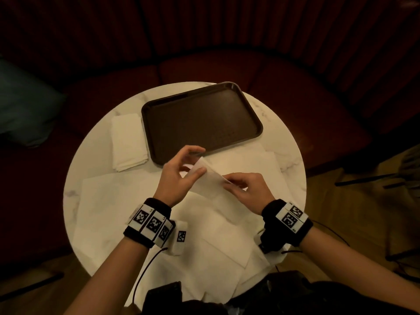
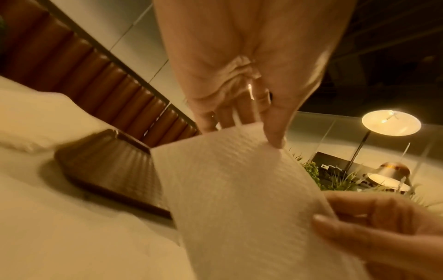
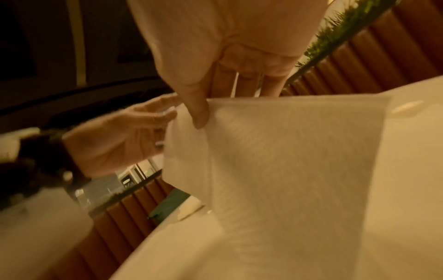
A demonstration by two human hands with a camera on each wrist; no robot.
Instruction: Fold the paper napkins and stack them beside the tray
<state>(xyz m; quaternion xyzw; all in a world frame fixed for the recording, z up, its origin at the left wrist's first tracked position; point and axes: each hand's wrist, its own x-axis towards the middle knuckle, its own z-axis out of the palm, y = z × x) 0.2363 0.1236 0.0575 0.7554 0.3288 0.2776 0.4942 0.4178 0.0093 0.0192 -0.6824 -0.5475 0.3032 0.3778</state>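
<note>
Above the worktop (image 1: 95,155), near the tray (image 1: 202,121):
Left hand (image 1: 176,176): pinching the napkin (image 1: 209,176) at one upper corner.
Right hand (image 1: 246,188): pinching the other end.
Handling: probably feather-light, limp and easily torn, so corners and edges are offering the best hold.
Stack (image 1: 128,142): folded napkins are lying just left of the tray.
Loose sheets (image 1: 118,201): they are crowding the near worktop under both wrists, likely hampering a flat fold.

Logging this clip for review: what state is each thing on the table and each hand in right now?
Held napkin: lifted off the table, partly folded.
Left hand: pinches the napkin's far corner.
Right hand: pinches its near edge.
Folded stack: lies left of the tray.
Tray: empty.
Loose napkins: spread flat, unfolded.
</note>
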